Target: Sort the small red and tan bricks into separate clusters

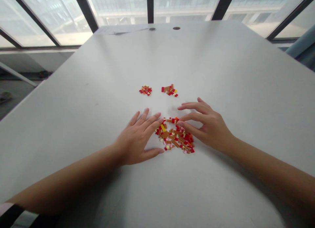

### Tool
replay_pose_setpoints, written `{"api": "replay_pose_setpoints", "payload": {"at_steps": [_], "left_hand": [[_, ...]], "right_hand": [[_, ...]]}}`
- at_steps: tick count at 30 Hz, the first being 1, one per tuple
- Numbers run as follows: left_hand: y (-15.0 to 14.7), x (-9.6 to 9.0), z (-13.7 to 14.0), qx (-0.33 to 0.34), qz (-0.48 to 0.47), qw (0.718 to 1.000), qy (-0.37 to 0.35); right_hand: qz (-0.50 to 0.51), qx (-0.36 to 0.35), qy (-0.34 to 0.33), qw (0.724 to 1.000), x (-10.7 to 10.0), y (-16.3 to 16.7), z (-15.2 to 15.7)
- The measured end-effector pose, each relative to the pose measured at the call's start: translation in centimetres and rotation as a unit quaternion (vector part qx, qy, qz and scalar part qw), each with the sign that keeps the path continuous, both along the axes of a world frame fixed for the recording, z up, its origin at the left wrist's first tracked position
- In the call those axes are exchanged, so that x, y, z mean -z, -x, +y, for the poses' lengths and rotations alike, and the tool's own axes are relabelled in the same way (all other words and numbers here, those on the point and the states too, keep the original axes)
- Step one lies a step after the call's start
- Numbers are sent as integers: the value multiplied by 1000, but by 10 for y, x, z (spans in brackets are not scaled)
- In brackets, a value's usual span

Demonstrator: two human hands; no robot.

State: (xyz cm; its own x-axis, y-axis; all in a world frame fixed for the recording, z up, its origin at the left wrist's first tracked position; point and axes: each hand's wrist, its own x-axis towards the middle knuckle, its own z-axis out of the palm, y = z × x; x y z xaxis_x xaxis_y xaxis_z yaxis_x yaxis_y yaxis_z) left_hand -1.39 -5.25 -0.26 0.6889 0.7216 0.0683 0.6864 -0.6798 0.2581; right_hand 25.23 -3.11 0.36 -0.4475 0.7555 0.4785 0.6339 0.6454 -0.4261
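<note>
A loose pile of small toy building bricks point(176, 139), in red, brown, yellow, orange and pink, lies on the white table point(152, 188). On its left side my left hand point(136, 139) rests palm down with spread fingers, the fingertips at the pile's edge and the thumb just short of its near side. My right hand point(209, 123) reaches in from the right. Its thumb and index tips come together over the pile's far part, while the other fingers stay stretched out. Whatever is between those two tips is too small to make out.
Beyond the hands lie two smaller groups of bricks, a left cluster point(145, 90) and a right cluster point(169, 90). Papers point(120, 29) and two round table holes point(176, 28) are at the far edge, before large windows. A blue-grey object point(304, 45) stands at far right.
</note>
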Motion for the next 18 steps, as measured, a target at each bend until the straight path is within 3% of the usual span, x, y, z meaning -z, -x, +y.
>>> {"api": "replay_pose_setpoints", "payload": {"at_steps": [6, 11, 18], "left_hand": [[-3, -10, -2, -4, 20, 1000, 16], [-3, -15, -4, -3, 12, 1000, 18], [0, -15, -5, -3, 11, 1000, 18]], "right_hand": [[-83, 15, -48, 995, -3, 11, 6], [-121, 7, -13, 993, -6, 19, 10], [-41, 19, -16, 999, -17, 6, 33]]}}
